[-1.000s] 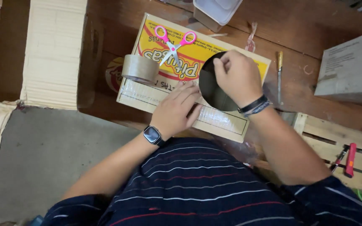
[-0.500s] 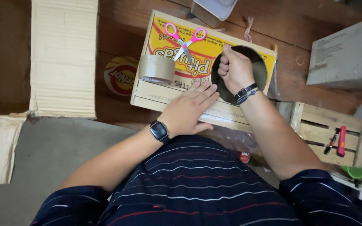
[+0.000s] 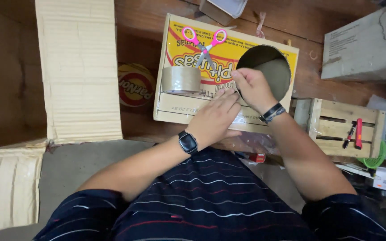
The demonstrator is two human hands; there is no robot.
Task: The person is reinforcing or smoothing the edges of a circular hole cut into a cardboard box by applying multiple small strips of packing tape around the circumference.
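Observation:
A flat yellow cardboard box [image 3: 182, 109] with a round hole [image 3: 271, 69] cut in it lies on a wooden surface. My left hand [image 3: 215, 118], with a black watch on its wrist, rests palm down on the box's near edge, fingers spread. My right hand [image 3: 251, 87], wearing a dark wristband, has its fingers curled on the hole's left rim, just beyond my left fingertips. A roll of brown tape [image 3: 182, 79] stands on the box to the left of both hands. Pink-handled scissors [image 3: 204, 44] lie on the box beyond the roll.
A large corrugated cardboard sheet [image 3: 79, 67] lies at the left. At the right, a small wooden crate [image 3: 336, 127] holds a red tool, with a grey box [image 3: 362, 47] behind it. A round yellow-red lid [image 3: 135, 87] sits left of the box.
My right hand has slid from across the hole to its left rim, uncovering the hole. My left hand stays flat on the box. The camera has moved closer.

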